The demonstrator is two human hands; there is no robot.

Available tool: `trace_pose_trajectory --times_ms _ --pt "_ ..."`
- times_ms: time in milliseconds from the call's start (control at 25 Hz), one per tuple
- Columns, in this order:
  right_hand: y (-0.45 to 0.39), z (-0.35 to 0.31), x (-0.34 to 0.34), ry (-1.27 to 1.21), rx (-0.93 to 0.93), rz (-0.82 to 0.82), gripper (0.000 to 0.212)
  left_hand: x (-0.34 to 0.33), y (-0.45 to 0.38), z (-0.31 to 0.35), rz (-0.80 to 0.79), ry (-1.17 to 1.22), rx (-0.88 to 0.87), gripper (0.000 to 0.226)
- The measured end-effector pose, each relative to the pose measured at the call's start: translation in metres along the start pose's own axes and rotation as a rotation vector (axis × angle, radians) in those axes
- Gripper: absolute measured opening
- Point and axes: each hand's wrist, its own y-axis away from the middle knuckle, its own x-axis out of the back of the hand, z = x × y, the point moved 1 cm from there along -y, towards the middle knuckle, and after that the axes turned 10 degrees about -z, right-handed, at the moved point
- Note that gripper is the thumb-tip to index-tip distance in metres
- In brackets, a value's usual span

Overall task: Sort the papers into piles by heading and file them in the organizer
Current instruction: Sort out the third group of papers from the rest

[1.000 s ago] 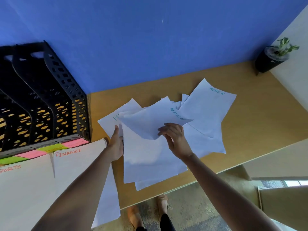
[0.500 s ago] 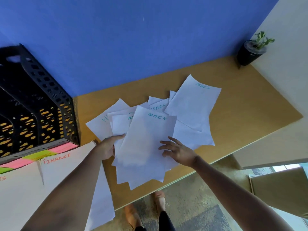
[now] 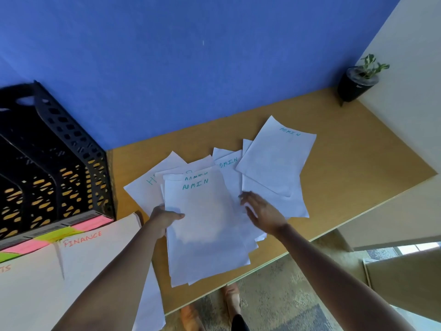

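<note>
A loose stack of white sheets headed ADMIN (image 3: 205, 223) lies on the wooden desk (image 3: 346, 158). My left hand (image 3: 164, 218) grips the stack's left edge, thumb on top. My right hand (image 3: 262, 211) hovers open just right of the stack, fingers spread over more sheets. Further ADMIN sheets (image 3: 276, 158) fan out to the right, and a sheet starting with H (image 3: 143, 187) pokes out on the left. The black mesh organizer (image 3: 55, 168) stands at the left.
Two piles, one headed FINANCE (image 3: 95, 256), lie at the near left in front of the organizer, which carries pink and green labels (image 3: 57, 235). A small potted plant (image 3: 360, 80) sits in the far right corner. The desk's front edge runs just below the stack.
The raised ADMIN sheet came down onto the stack under my left hand. My right hand let go of it and moved right, opening over the other sheets.
</note>
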Motion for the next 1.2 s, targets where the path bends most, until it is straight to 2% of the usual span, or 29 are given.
trace_pose_trajectory --times_ms 120,240,360,520,600,720,840,920,1080,1200 --pt "-0.012 0.025 0.017 -0.089 -0.453 0.088 0.035 0.000 -0.003 0.000 0.026 -0.009 0.012 0.044" --pt "-0.023 0.047 0.027 -0.141 -0.745 -0.013 0.066 -0.001 -0.007 -0.002 0.054 0.009 0.031 0.037" --pt "-0.032 0.059 0.028 -0.127 -0.848 -0.122 0.078 -0.002 -0.010 -0.004 0.078 0.048 0.035 0.035" --pt "-0.042 0.059 0.019 0.084 -0.863 -0.186 0.058 0.002 -0.014 -0.008 0.078 0.115 0.041 0.034" --pt "-0.044 0.061 0.016 0.119 -0.786 -0.194 0.052 0.002 -0.016 -0.009 0.075 0.112 0.031 0.034" --pt "-0.046 0.049 0.012 0.132 -0.661 -0.171 0.056 0.001 -0.015 -0.008 0.100 0.072 0.014 0.031" --pt "-0.048 0.009 -0.001 0.126 -0.418 -0.021 0.062 0.001 -0.012 -0.008 0.094 0.086 0.015 0.032" --pt "-0.042 -0.020 -0.014 0.110 -0.230 0.041 0.062 0.001 -0.011 -0.007 0.086 0.134 0.020 0.039" --pt "-0.023 -0.061 -0.041 0.121 0.075 -0.008 0.058 -0.003 -0.008 -0.003 0.132 0.164 0.074 0.064" --pt "-0.010 -0.075 -0.053 0.113 0.223 -0.058 0.055 -0.006 -0.008 -0.003 0.147 0.197 0.054 0.075"
